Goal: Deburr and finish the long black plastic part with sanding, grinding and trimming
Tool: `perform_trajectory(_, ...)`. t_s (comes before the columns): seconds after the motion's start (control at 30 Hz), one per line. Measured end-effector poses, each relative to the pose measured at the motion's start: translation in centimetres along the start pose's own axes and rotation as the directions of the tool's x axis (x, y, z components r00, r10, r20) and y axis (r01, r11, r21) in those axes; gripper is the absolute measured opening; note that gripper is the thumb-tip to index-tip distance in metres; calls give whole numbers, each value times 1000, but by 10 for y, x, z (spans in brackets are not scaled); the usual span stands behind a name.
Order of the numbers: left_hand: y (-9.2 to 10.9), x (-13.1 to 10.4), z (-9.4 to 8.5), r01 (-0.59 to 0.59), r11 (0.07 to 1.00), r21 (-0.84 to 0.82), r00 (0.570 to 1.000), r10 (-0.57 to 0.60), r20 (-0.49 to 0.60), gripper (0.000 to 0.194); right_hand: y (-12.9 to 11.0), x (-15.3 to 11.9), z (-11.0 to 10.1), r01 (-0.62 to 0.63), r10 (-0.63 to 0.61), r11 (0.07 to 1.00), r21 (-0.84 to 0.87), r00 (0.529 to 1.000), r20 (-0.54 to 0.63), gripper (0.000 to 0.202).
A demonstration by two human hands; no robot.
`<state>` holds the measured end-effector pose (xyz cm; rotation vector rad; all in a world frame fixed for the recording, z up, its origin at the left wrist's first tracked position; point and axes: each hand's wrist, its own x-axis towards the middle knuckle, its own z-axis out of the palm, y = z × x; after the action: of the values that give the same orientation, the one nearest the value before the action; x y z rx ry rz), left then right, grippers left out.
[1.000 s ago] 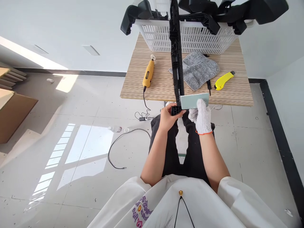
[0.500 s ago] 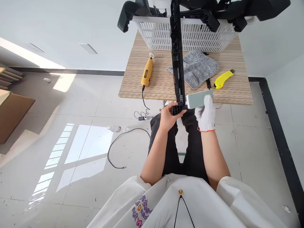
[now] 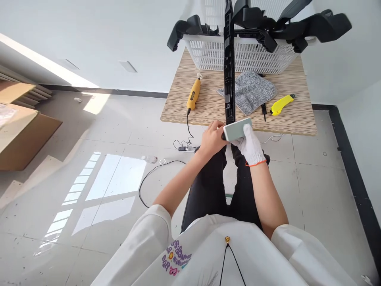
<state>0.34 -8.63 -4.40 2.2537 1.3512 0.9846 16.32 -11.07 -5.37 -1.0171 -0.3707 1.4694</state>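
Note:
A long, narrow black plastic trim piece (image 3: 229, 67) with a ribbed inner side runs from the basket toward me. My left hand (image 3: 212, 140) is bare and closed around its near end, which the fingers and the block partly hide. In my right hand (image 3: 249, 146), which wears a white knit glove with an orange cuff edge, is a flat rectangular block (image 3: 238, 129) with a grey-green face and white side. The thumb lies on its face. The block sits across the trim's near end, close to my left fingertips; whether it touches the trim I cannot tell.
On the wooden table (image 3: 178, 107) lie a yellow corded rotary tool (image 3: 193, 95), a grey cloth (image 3: 254, 92) and a yellow utility knife (image 3: 281, 105). Behind them, a white basket (image 3: 205, 55) holds black plastic parts (image 3: 321, 28). A black cable (image 3: 151, 172) loops on the floor.
My right hand has moved left with the block, from beside the trim to across its near end. My left hand stays on the trim, its back turned more upward. The view has shifted slightly.

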Motion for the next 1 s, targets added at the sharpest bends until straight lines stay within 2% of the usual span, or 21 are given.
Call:
perform_trajectory(0.1, -3, 8, -1, -136, 990, 45, 989, 133, 73, 26, -3, 2, -1, 10, 1, 996, 84, 991, -133, 47)
perform_trajectory(0.17, -5, 12, -2, -197, 979, 42, 976, 192, 101, 31, -4, 4, -2, -12, 23, 996, 88, 991, -129, 48)
perform_trajectory(0.3, -10, 15, -6, -249, 960, 128, 966, 236, 110, 33, -3, 3, -3, 3, 14, 995, 97, 985, -175, 50)
perform_trajectory(0.37, -11, 14, -7, -251, 957, 145, 965, 236, 113, 29, -2, 2, -3, -2, 14, 996, 88, 991, -132, 50)
perform_trajectory(0.43, -11, 13, -7, -239, 961, 141, 968, 225, 112, 25, 0, 1, -4, -19, 25, 998, 65, 995, -95, 49)
perform_trajectory(0.57, -6, 9, -9, -198, 969, 145, 979, 189, 75, 30, 1, 0, -6, 86, -64, 992, 95, 976, -208, 47)
perform_trajectory(0.67, -3, 6, -10, -178, 971, 158, 983, 169, 72, 29, 2, -1, -5, 45, -39, 997, 64, 995, -92, 49)
perform_trajectory(0.73, -2, 5, -11, -158, 974, 161, 987, 149, 66, 29, 3, -1, -4, 52, -45, 997, 55, 991, -125, 48)
perform_trajectory(0.8, -2, 3, -11, -117, 983, 139, 993, 111, 47, 31, 3, -1, -4, 108, -90, 991, 77, 973, -211, 46)
perform_trajectory(0.93, 0, -2, -10, 0, 998, 63, 999, -2, 37, 37, 3, -2, -5, 116, -112, 993, 32, 987, -119, 48)
perform_trajectory(1.0, 1, -5, -8, 48, 999, 7, 999, -48, 20, 37, 3, -3, -4, 175, -165, 984, 35, 968, -190, 46)
